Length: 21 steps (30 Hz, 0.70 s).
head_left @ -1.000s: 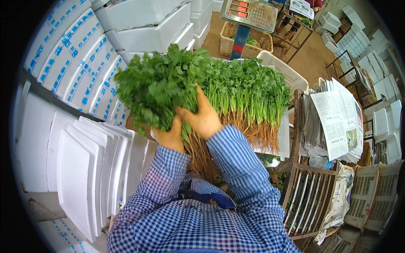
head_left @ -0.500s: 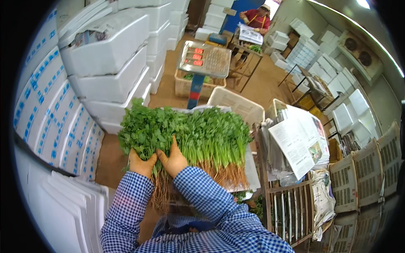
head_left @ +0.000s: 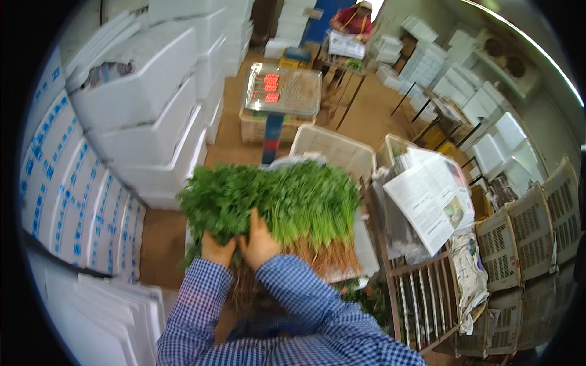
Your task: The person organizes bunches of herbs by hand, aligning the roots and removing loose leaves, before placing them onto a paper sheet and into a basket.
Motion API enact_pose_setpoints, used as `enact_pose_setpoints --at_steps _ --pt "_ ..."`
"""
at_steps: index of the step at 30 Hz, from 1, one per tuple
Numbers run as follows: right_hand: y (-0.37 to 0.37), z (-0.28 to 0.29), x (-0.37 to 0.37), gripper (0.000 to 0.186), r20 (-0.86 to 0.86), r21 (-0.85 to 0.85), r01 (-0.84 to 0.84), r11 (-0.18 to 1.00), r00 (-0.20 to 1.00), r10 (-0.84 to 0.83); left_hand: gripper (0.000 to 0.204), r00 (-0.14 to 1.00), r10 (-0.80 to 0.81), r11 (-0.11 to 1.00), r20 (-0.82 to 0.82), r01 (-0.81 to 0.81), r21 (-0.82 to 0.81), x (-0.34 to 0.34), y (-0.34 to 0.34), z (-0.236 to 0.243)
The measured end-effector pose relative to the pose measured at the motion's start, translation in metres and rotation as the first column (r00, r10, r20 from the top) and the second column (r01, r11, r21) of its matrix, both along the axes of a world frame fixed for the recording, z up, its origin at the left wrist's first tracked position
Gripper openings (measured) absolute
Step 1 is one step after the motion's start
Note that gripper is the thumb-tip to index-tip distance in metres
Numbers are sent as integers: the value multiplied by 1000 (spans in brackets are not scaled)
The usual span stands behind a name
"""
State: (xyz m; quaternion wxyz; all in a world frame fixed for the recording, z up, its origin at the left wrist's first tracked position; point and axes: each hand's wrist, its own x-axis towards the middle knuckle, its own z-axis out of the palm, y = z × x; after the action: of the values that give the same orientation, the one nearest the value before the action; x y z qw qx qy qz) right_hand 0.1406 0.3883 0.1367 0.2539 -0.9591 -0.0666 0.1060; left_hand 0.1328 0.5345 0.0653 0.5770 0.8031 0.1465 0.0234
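A large bundle of green leafy herbs (head_left: 281, 201) with pale brown roots lies across a white crate in front of me. My left hand (head_left: 218, 249) grips a clump of the leaves at the bundle's left side. My right hand (head_left: 261, 244) sits right beside it, fingers pressed into the stems near the middle. Both forearms, in blue checked sleeves, come up from the lower edge. The roots (head_left: 317, 256) point toward me on the right of my hands.
White foam boxes (head_left: 140, 104) are stacked high at the left, flat foam lids (head_left: 104, 317) lower left. A platform scale (head_left: 282, 90) stands ahead. Newspapers (head_left: 430, 192) lie on a wooden rack at the right, with plastic baskets (head_left: 537, 226) beyond. A person in red (head_left: 353, 18) works far back.
The view has tilted up, showing more of the room. My hands have come closer together on the left part of the herb bundle.
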Motion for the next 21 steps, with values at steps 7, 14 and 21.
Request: enact_pose_setpoints --at_steps 7,14,21 --pt "-12 -2 7 90 -228 197 31 980 974 15 73 969 9 999 -247 -19 -37 5 5 -22" --pt "-49 32 -12 58 327 263 -65 962 945 -26 84 931 81 980 -355 -139 -142 10 15 -52" --pt "-5 0 64 58 572 -166 -243 956 766 294 88 924 39 989 -382 -90 -117 8 -8 3"
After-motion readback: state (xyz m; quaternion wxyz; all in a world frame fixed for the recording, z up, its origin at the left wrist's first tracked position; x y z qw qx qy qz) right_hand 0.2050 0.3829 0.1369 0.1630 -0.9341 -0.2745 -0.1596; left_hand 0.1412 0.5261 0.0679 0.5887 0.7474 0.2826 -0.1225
